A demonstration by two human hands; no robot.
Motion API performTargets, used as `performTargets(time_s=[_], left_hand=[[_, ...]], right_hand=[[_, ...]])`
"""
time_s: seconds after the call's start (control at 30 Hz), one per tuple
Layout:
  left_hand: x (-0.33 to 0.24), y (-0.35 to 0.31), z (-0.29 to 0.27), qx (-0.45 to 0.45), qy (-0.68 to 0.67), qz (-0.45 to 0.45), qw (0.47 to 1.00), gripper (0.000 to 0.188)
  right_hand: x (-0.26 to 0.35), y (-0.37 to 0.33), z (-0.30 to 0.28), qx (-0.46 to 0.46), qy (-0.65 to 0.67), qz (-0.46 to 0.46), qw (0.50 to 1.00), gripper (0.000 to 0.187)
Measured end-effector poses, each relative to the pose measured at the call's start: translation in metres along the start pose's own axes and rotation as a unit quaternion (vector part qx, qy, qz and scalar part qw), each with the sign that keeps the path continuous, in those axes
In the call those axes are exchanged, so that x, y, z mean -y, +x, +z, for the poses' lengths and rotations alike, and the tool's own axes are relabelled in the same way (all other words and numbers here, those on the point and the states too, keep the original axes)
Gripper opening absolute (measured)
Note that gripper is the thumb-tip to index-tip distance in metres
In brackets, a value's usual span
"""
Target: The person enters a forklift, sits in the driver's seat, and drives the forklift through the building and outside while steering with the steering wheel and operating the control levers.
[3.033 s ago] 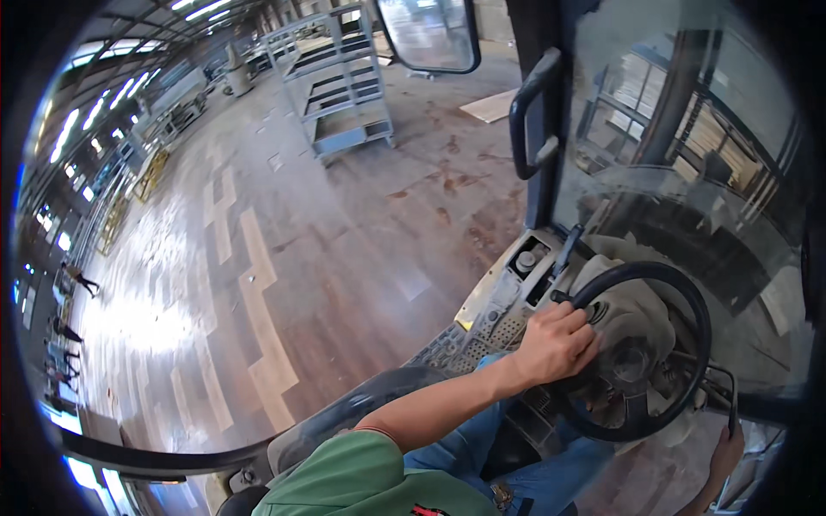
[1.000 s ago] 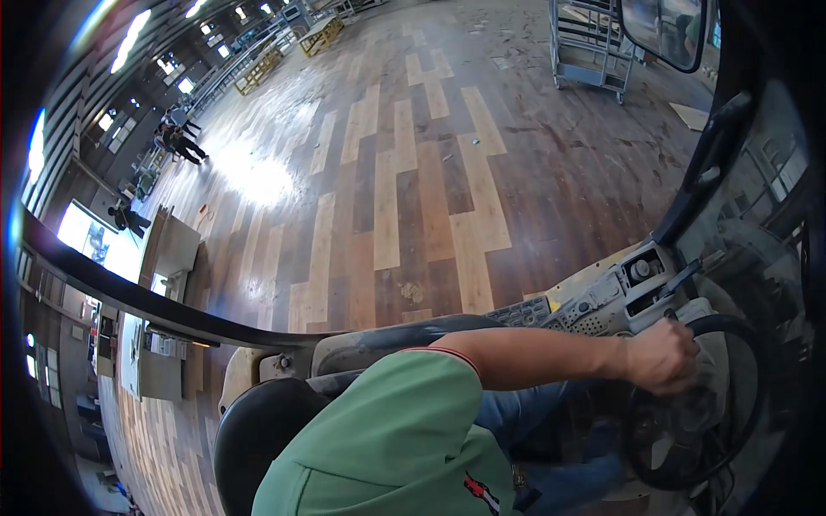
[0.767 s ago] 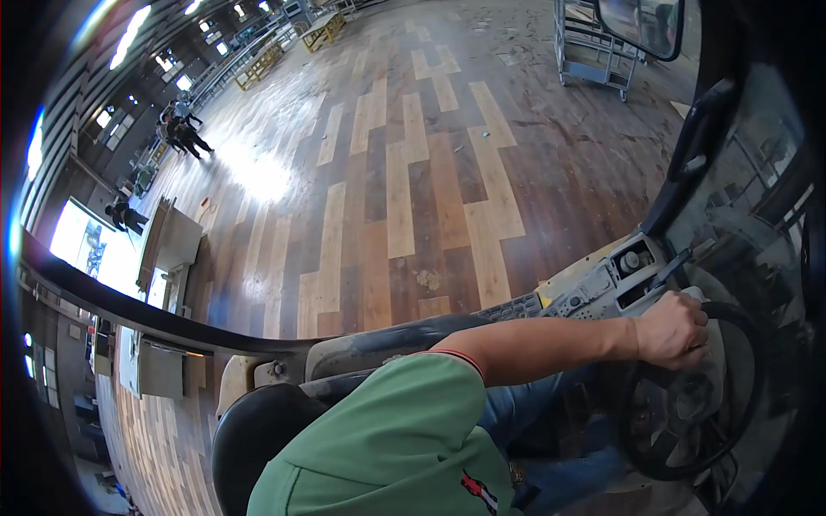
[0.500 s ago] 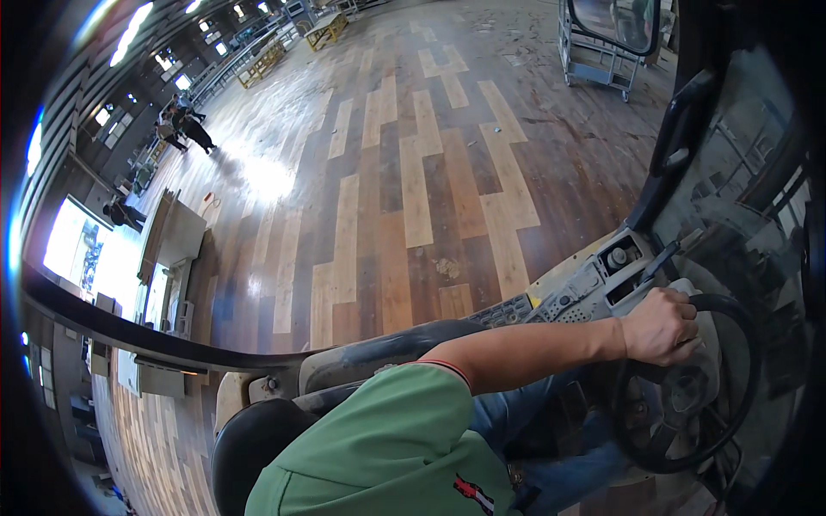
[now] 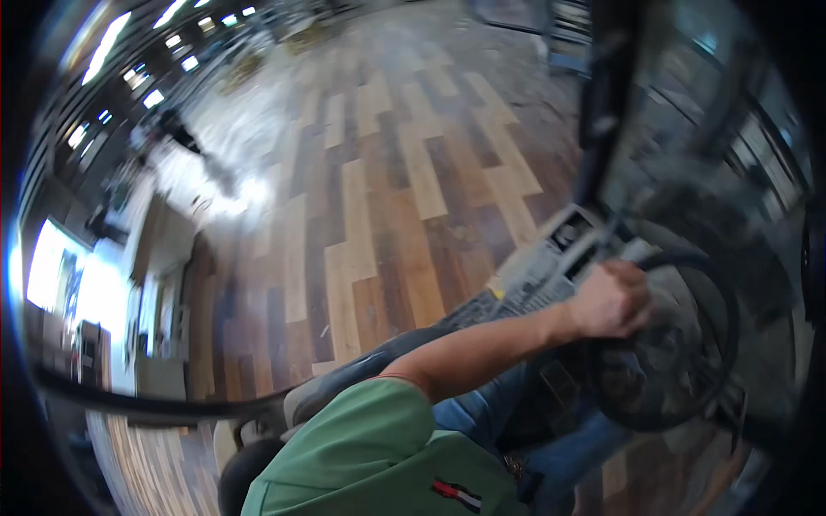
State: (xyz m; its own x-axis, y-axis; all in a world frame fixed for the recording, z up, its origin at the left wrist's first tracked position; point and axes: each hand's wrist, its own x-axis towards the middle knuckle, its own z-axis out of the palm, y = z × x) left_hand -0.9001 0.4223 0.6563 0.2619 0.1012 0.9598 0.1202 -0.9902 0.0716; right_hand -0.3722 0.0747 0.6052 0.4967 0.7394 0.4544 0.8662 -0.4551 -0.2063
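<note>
My left hand (image 5: 613,299) is closed in a fist at the upper left of a black steering wheel (image 5: 733,331), gripping its rim. The bare forearm runs up from a green short sleeve (image 5: 370,430) at the lower edge. Just beyond the hand lies a grey side console (image 5: 538,267) with switches and a yellow mark. Below the wheel, my legs in blue jeans (image 5: 482,400) show in part. My right hand does not appear. Motion blur softens the wheel's hub and the fingers.
Outside the cab, a patchwork wood-plank floor (image 5: 370,258) stretches away. People (image 5: 176,131) stand far off at the left. Nearer, a large pale cabinet-like piece (image 5: 162,241) stands by a bright opening. A dark cab post (image 5: 607,103) rises at the right.
The whole view has shifted and blurred. My left hand, still on the wheel, now appears further left and higher, and the wheel with it. The distant people appear further left.
</note>
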Motion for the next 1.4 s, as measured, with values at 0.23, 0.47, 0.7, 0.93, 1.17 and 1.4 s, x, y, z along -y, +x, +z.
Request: performTargets(time_s=[0.23, 0.47, 0.7, 0.93, 1.17, 1.4], left_hand=[[-0.086, 0.062, -0.07, 0.057, 0.238, -0.305, 0.92, 0.009], [-0.101, 0.287, 0.198, 0.054, 0.149, -0.253, 0.955, 0.033], [-0.125, 0.348, 0.365, 0.105, 0.068, -0.239, 0.963, 0.035], [-0.22, 0.356, 0.381, 0.174, 0.054, -0.289, 0.94, 0.033], [-0.304, 0.353, 0.448, 0.267, -0.001, -0.119, 0.956, 0.03], [-0.302, 0.417, 0.563, 0.227, -0.053, 0.006, 0.972, 0.027]], right_hand=[[0.228, 0.19, -0.045, 0.098, 0.122, -0.034, 0.987, 0.04], [-0.051, 0.326, -0.192, -0.028, 0.134, -0.109, 0.985, 0.043], [-0.413, 0.331, -0.369, -0.081, -0.099, 0.172, 0.977, 0.033], [-0.561, 0.358, -0.505, 0.085, -0.246, 0.39, 0.883, 0.054], [-0.584, 0.364, -0.506, 0.086, -0.35, 0.291, 0.886, 0.038], [-0.579, 0.36, -0.479, 0.159, -0.4, 0.225, 0.874, 0.033]])
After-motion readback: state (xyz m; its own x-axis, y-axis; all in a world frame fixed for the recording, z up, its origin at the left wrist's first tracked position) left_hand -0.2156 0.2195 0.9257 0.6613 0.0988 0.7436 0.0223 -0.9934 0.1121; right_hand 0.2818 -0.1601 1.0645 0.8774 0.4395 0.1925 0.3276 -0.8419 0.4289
